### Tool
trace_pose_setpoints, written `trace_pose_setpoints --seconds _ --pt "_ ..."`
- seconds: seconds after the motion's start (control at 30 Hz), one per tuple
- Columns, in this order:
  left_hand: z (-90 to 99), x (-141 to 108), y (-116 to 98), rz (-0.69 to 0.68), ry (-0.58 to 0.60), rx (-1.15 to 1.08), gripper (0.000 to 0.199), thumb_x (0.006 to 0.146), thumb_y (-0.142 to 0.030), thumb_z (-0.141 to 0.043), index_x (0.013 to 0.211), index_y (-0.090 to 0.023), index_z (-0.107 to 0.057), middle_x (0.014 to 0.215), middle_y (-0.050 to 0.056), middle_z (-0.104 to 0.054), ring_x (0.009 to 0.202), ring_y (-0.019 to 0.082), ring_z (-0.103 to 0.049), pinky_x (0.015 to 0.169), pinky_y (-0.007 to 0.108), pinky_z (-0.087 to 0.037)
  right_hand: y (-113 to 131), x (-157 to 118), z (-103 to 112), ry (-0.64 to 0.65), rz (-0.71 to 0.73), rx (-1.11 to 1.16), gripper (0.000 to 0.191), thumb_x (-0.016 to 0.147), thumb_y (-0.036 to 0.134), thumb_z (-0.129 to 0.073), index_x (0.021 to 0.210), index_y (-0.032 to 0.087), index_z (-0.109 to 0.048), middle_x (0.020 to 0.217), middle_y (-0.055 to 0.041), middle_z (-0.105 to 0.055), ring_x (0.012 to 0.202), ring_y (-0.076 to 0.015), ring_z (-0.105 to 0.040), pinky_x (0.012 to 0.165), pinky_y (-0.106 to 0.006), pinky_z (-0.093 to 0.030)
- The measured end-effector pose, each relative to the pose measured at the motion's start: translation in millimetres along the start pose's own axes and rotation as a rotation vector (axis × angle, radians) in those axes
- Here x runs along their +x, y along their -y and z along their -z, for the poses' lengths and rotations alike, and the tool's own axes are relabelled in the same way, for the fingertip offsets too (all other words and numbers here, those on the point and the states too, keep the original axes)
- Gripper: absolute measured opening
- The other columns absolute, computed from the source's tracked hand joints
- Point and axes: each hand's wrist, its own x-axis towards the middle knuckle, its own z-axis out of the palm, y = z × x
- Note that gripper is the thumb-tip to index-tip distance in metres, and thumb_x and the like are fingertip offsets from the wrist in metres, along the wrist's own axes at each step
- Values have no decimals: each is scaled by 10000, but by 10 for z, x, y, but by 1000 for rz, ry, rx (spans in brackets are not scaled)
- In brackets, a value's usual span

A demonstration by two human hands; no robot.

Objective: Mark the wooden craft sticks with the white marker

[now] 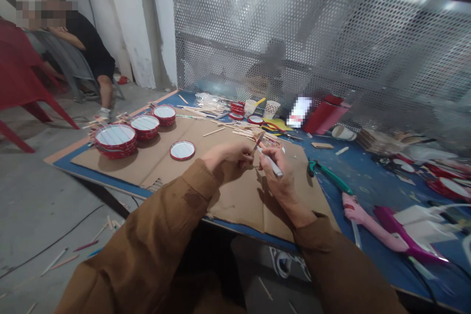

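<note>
My left hand (235, 158) pinches a short, narrow brownish stick (259, 140) that points up and away. Close beside it, my right hand (278, 171) is closed around a white marker-like pen (273, 165), its front end near the stick. Whether the two touch I cannot tell. Both hands are above the brown cardboard sheet (235, 201). To their left lies a round white disc with a red rim (182, 150). Farther left stand stacks of similar red-rimmed discs (115, 140), with small wooden sticks poking out at their far side.
Loose wooden sticks (245, 133), paper cups (271, 108) and a lit phone (299, 112) are at the table's back. On the right lie green-handled pliers (330, 176) and a pink glue gun (375, 228). A perforated metal panel (312, 34) rises behind. A person (91, 39) sits at far left.
</note>
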Motion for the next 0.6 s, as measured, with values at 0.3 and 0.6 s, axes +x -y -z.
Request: trace_pose_setpoints --seconds 0.3,0.6 --pt "17 -29 -30 -6 -1 38 222 876 -339 -772 768 -175 -668 639 -10 -626 619 132 -564 649 275 -437 19 12 6 8 12 -16 266 1020 539 -613 971 279 -644 848 -52 -701 915 -290 -726 867 -444 -604" --pt "21 -52 -64 -5 3 92 228 887 -318 -722 723 -179 -645 631 3 -620 628 139 -541 667 293 -427 28 8 3 8 19 -32 269 1031 534 -599 983 275 -648 865 -70 -721 952 -306 -731 873 -452 -608"
